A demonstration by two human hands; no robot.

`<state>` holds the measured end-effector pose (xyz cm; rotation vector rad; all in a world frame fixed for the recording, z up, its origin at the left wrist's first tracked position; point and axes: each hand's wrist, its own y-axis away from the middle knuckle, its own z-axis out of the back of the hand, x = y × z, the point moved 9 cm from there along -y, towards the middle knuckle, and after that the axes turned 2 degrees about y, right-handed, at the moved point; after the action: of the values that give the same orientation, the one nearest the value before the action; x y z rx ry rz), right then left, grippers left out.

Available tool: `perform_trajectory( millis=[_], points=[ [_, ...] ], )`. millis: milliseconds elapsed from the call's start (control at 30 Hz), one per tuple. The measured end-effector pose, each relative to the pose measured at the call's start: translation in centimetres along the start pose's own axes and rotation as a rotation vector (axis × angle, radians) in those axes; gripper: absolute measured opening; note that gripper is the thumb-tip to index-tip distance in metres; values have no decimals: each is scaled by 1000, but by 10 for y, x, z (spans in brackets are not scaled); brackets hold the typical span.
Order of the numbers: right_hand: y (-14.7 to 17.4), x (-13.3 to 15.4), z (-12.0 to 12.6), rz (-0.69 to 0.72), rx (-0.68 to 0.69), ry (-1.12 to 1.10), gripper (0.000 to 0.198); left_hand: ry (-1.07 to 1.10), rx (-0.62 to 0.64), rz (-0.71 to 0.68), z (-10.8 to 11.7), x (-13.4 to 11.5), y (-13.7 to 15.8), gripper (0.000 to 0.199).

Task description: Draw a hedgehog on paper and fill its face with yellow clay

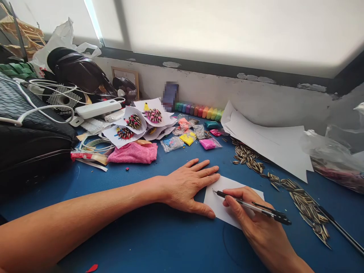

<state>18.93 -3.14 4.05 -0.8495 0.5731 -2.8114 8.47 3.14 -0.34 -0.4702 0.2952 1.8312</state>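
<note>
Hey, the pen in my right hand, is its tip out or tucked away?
Out: the pen in your right hand shows a fine point beyond its black grip, over the white sheet.

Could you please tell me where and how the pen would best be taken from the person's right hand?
The pen is probably best pinched at its black rear end, coming from the right: that end juts free past the right hand, which holds the front part, while the pen slants leftward with its tip over the paper.
</note>
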Motion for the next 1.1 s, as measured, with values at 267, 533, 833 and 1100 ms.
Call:
perform_trajectory(
  millis=[267, 533, 833, 1100],
  points=[
    [0, 6, 5, 27, 2, -3, 20, -4, 6, 3, 1, -1, 0, 90],
    [1, 4, 10, 2, 29, -8, 23, -9, -1, -1, 1, 0, 0, 89],
    [0, -7, 19, -64, 76, 22, 28, -11, 9, 9, -1, 1, 0, 91],
    [0, -14, 32, -113, 64, 93, 29, -19, 15, 12, -2, 2, 1, 91]
  ],
)
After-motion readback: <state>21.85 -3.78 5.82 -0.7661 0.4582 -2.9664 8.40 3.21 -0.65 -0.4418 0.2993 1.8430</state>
